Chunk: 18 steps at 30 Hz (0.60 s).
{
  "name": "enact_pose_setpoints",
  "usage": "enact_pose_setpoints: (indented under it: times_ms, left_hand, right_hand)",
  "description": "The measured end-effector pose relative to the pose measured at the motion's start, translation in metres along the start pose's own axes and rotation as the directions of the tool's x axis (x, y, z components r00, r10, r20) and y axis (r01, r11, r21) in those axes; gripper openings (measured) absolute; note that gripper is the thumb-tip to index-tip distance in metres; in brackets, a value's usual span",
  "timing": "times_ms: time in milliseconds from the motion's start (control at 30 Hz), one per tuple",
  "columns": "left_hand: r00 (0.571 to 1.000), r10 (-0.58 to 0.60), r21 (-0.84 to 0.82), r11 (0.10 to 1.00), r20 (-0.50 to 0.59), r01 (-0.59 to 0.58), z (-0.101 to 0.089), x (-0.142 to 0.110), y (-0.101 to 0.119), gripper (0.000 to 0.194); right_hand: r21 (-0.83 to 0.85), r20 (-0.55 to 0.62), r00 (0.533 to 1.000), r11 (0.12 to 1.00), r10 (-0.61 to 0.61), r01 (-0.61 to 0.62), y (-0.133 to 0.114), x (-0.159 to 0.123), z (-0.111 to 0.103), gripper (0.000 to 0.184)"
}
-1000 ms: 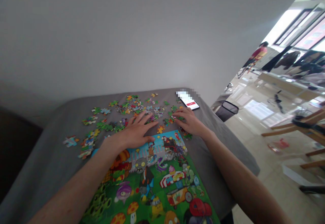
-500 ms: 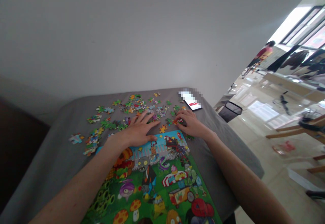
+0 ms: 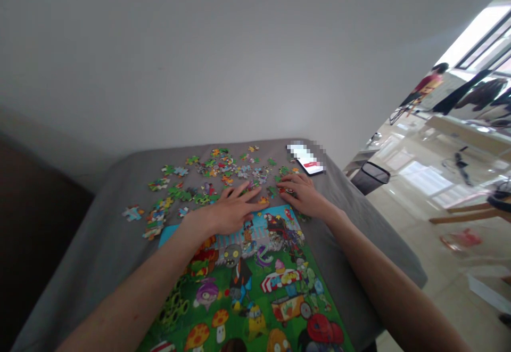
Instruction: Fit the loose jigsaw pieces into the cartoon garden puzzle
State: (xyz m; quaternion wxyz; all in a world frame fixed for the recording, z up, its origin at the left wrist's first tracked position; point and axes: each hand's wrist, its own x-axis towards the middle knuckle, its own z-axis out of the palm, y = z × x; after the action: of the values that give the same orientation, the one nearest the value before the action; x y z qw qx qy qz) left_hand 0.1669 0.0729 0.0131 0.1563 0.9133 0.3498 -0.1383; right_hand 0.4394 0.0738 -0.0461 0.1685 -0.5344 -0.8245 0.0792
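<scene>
My left hand lies palm down over the top edge of a colourful cartoon picture board, fingers spread. Its index fingertip reaches an orange puzzle piece; whether it presses on the piece I cannot tell. Beyond the board's top right corner, my right hand rests low with its fingers stretched and slightly apart, over a few green and red pieces partly hidden beneath them. Loose puzzle pieces lie in a wide scatter beyond and left of the board, several near both hands.
A phone with a lit screen lies at the far right of the grey cloth-covered table. A white wall stands directly behind. Off the right side are a bin, wooden chair legs and a seated person.
My left hand has moved right, its index finger now at the orange piece. My right hand stays over its pieces with fingers slightly straighter. The whole view has shifted a little.
</scene>
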Motion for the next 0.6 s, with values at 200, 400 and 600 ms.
enact_pose_setpoints:
  times_ms: [200, 400, 600]
  left_hand:
    - [0.997, 0.061, 0.055, 0.997, -0.044, -0.058, 0.005, 0.003, 0.001, 0.085]
    - [0.962, 0.159, -0.106, 0.977, -0.224, -0.186, 0.01, 0.01, -0.002, 0.076]
    - [0.897, 0.158, -0.238, 0.932, -0.412, -0.274, -0.003, 0.006, -0.009, 0.036]
  right_hand:
    - [0.024, 0.001, 1.0, 1.0, -0.015, 0.015, 0.006, 0.001, 0.001, 0.03]
    - [0.037, -0.001, 1.0, 0.999, -0.031, 0.031, 0.006, 0.001, 0.002, 0.027]
    - [0.083, -0.036, 0.998, 0.995, -0.052, 0.055, 0.01, -0.001, 0.006, 0.028]
